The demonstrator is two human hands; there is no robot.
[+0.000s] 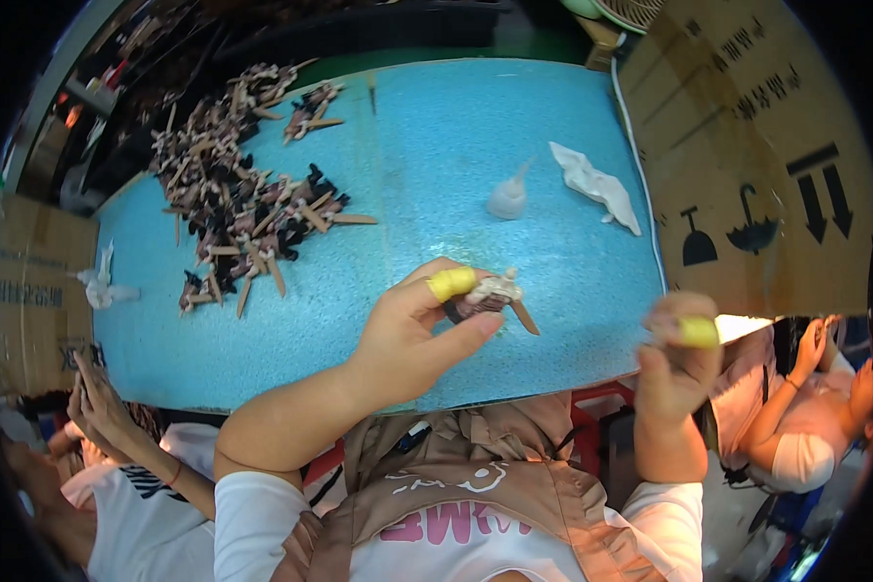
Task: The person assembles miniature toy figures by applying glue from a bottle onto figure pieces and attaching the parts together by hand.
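My left hand (407, 335), with yellow tape round a finger, grips a small figurine (492, 294) above the near part of the blue table. The figurine has a pale top, a brownish-pink body and a dark end. A flat tan blade-like piece sticks out from it, pointing down and right. My right hand (677, 364) is raised past the table's near right edge, apart from the figurine. It also has yellow tape on a finger. Its fingers look bent but are smeared by motion, so anything in them cannot be made out.
Many similar figurines (247, 199) lie heaped on the blue table (456, 126) at left. A small white squeeze bottle (507, 199) and crumpled tissue (597, 184) lie at right. Cardboard boxes (747, 145) flank both sides. A co-worker's hands (102, 412) are at lower left.
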